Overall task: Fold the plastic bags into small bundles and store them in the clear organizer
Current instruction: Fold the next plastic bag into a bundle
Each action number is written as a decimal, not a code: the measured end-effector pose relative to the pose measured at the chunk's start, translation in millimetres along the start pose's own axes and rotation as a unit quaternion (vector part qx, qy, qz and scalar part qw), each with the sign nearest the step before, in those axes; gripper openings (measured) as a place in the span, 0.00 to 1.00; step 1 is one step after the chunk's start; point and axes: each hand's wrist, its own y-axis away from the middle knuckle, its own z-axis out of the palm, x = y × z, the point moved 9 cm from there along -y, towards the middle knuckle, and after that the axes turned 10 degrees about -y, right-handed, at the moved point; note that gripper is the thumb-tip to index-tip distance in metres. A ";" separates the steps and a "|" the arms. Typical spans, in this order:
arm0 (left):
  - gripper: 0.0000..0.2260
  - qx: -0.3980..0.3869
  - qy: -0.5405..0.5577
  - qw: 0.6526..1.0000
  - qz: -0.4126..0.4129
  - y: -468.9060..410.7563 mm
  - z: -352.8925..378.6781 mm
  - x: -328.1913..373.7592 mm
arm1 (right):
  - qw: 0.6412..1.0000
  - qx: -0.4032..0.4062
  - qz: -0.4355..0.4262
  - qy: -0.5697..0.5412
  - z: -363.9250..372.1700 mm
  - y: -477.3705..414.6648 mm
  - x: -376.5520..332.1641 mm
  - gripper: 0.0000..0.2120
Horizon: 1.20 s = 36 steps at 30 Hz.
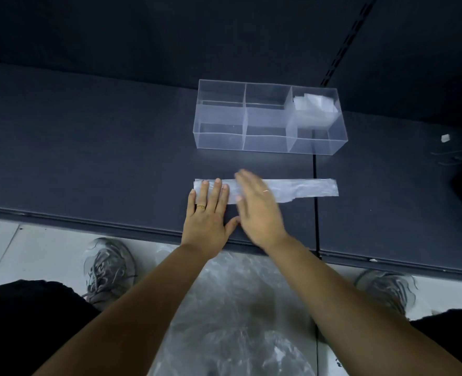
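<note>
A translucent plastic bag (300,189), flattened into a long thin strip, lies on the dark table (89,145) by its near edge, just in front of the clear six-compartment organizer (219,142). The left hand (207,213) presses flat on its left end, while the blurred right hand (257,207) seems flat and empty over the middle. The film looks light, limp and slippery, so it is best pinned there and lifted by its free right end.

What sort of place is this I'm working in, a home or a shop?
Likely a shop or stockroom, not a home: a low dark shelf serves as the worktop, a slotted shelving rail runs up the dark back panel, and the floor is pale tile.
</note>
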 end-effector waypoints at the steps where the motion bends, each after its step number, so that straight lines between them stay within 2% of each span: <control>1: 0.30 -0.001 0.001 1.000 0.001 -0.1 0.9 0.1 | 0.997 -0.074 -0.006 0.007 22.0 4.0 -2.6 0.23; 2: 0.29 -0.001 0.001 1.000 0.002 0.0 1.3 -0.1 | 0.992 -0.122 -0.006 0.034 36.9 8.6 1.1 0.25; 4: 0.30 0.000 0.004 1.000 0.005 0.0 0.5 -0.1 | 0.981 -0.163 0.000 0.104 43.6 14.2 20.2 0.30; 9: 0.35 0.008 0.007 1.000 0.008 -0.1 -4.8 0.7 | 0.965 -0.147 0.061 0.207 -8.5 18.5 92.0 0.34; 12: 0.36 0.012 0.012 1.000 0.007 -0.5 -5.7 0.2 | 0.958 -0.135 0.104 0.229 -43.6 22.9 127.0 0.34; 15: 0.36 0.010 0.003 1.000 0.006 -0.5 -4.3 0.2 | 0.967 -0.099 0.134 0.194 -70.0 25.0 144.8 0.31; 18: 0.36 0.009 -0.004 1.000 0.002 -0.3 -3.5 -0.3 | 0.976 0.021 0.193 0.098 -103.0 21.5 154.9 0.25; 20: 0.36 0.007 -0.005 1.000 0.000 -0.1 -4.0 -0.3 | 0.971 0.070 0.212 0.081 -119.3 14.3 158.1 0.21; 27: 0.36 0.003 -0.005 1.000 0.000 -0.2 -7.5 0.2 | 0.970 0.031 0.229 0.081 -129.1 -2.5 160.0 0.06; 31: 0.37 0.002 -0.008 1.000 0.003 0.1 -6.0 -0.2 | 0.968 0.009 0.225 0.109 -123.5 -2.4 158.7 0.09; 34: 0.37 0.002 -0.004 1.000 0.010 -0.8 -5.8 -0.4 | 0.965 0.024 0.261 -0.013 -125.5 3.6 162.6 0.08; 36: 0.37 0.006 -0.003 1.000 0.020 -2.0 -6.0 -1.8 | 0.941 0.025 0.304 -0.144 -122.1 12.5 166.2 0.05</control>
